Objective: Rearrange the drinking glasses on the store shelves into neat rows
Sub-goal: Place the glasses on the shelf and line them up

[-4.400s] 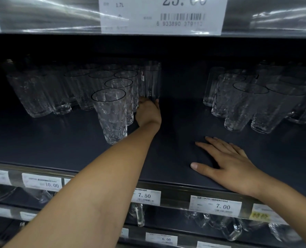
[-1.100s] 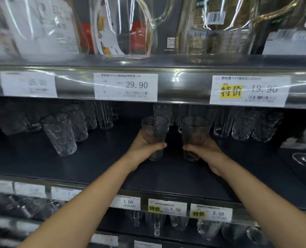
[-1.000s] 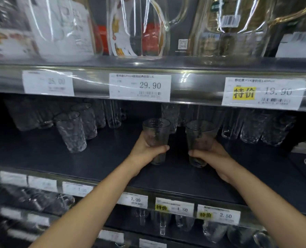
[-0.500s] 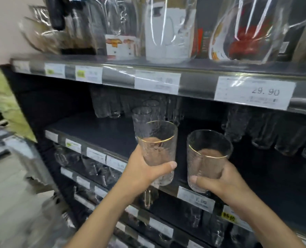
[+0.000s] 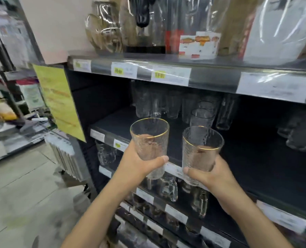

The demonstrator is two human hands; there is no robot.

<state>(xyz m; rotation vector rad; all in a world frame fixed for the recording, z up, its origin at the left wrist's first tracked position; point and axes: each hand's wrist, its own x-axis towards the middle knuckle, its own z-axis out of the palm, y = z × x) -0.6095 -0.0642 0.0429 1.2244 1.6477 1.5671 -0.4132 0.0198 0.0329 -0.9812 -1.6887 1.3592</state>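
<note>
Left grip (image 5: 139,164) and right grip (image 5: 213,175) hold gold-rimmed glasses (image 5: 149,138).

- On my left a yellow paper sign (image 5: 59,101) hangs at the end of the rack, its print too blurred to read.
- Plastic-wrapped glass jugs (image 5: 104,31) stand on the top shelf (image 5: 220,59), near a red and orange label (image 5: 198,42).
- White price tags (image 5: 170,76), some with yellow stickers, line that shelf's front edge.
- A pale tiled floor (image 5: 20,185) lies below me, with a white ribbed stack (image 5: 64,158) by the rack's foot.
</note>
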